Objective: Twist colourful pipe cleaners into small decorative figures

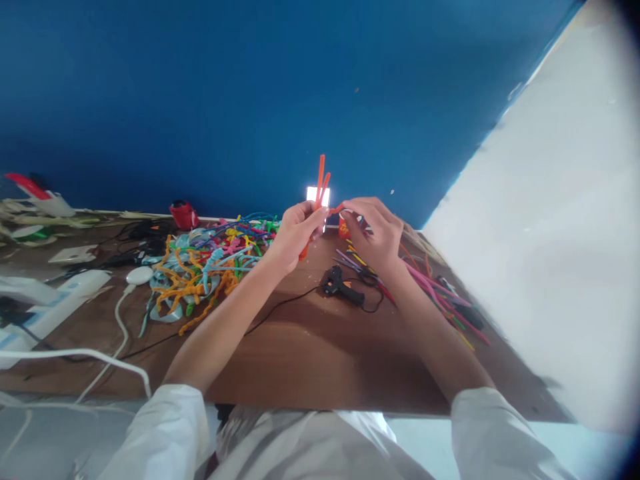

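Above the middle of the table, my left hand (294, 237) is closed around orange pipe cleaners (321, 175). Two of their ends point upward from the grip, and a bit of orange shows below it. A short orange piece runs sideways from the left hand to my right hand (376, 230), whose thumb and fingers pinch its end. Behind the hands a bright screen (312, 193) glows against the wall, partly covered. A red container (343, 227) stands between the hands, farther back. Below them, a black hot glue gun (343, 287) lies on the table.
A tangle of coloured pipe cleaners (207, 267) covers the left middle of the brown table (320, 363). Straight pipe cleaners (443, 297) lie at the right. A white power strip (60, 303) and cables occupy the left side. A blue wall (240, 100) rises behind.
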### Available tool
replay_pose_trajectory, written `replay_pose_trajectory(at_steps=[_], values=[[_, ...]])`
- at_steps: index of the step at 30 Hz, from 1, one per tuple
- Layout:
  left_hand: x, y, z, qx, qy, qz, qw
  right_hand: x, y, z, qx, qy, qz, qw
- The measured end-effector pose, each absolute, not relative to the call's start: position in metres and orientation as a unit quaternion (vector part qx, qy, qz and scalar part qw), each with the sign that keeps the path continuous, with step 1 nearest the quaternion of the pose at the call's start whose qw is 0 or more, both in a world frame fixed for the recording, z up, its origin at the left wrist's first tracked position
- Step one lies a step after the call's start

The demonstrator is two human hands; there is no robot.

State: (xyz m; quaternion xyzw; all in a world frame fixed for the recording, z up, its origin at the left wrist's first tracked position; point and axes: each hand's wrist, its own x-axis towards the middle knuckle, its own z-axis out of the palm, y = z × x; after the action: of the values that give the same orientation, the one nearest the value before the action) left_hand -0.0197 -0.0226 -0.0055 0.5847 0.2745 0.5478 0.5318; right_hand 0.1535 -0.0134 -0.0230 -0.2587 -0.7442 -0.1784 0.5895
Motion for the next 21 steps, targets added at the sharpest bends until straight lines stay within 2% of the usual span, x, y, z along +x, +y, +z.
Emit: replay_pose_trajectory(at_steps=[7, 14, 21], values=[[-0.02, -0.024, -0.006, 0.597, 0.28, 0.542, 0.521, 0.155, -0.007, -0.028, -0.246, -0.779, -0.189, 0.545], [-0.019, -0.026, -0.005, 0.606, 0.271, 0.544, 0.513, 0.153, -0.009, -0.026, -0.26, -0.777, -0.162, 0.551], [-0.02, -0.029, -0.002, 0.611, 0.262, 0.548, 0.507, 0.146, -0.026, -0.014, -0.314, -0.758, -0.024, 0.571]])
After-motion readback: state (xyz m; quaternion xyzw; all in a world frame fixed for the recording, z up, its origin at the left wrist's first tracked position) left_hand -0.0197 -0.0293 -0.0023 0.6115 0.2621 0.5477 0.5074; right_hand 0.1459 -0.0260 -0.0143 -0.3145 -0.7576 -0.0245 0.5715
